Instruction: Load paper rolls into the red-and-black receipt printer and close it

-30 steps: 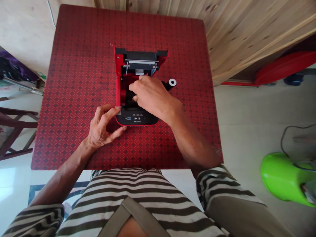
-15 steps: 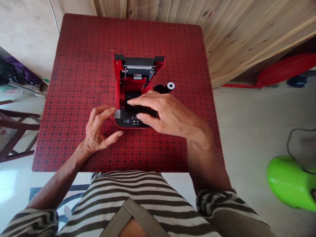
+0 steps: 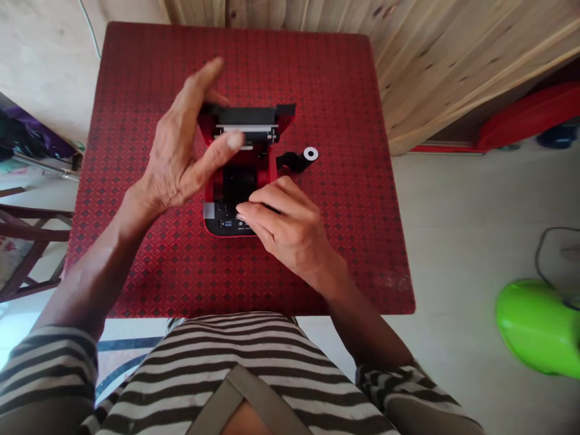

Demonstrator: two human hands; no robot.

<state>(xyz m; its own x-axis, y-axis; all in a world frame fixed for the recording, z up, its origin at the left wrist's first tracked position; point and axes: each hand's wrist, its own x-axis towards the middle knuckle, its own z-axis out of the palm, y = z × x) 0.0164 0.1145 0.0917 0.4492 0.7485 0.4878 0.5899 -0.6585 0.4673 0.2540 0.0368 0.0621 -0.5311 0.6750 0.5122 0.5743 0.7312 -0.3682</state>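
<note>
A red and black machine that looks like a label printer (image 3: 232,228) sits on the table with its lid (image 3: 254,115) raised. Inside its bay lies a black roll (image 3: 239,184). My left hand (image 3: 176,145) is at the lid's left side, thumb and fingers spread, partly blurred and hiding that edge. Over the front panel, my right hand (image 3: 287,223) has its thumb and fingers pinched together at the front of the bay. Whatever may be between these fingertips is too small to make out. A small black roll with a white core (image 3: 310,154) lies just right of the printer.
The table (image 3: 344,241) has a red patterned cover. A wooden plank wall (image 3: 435,54) stands behind and to the right. On the floor at right is a bright green plastic object (image 3: 534,326) with a dark cord. A dark wooden chair (image 3: 31,241) stands at left.
My left hand has risen from the printer's front left corner to the lid. My right hand has drawn back from the black roll, its fingers going from stretched out to pinched.
</note>
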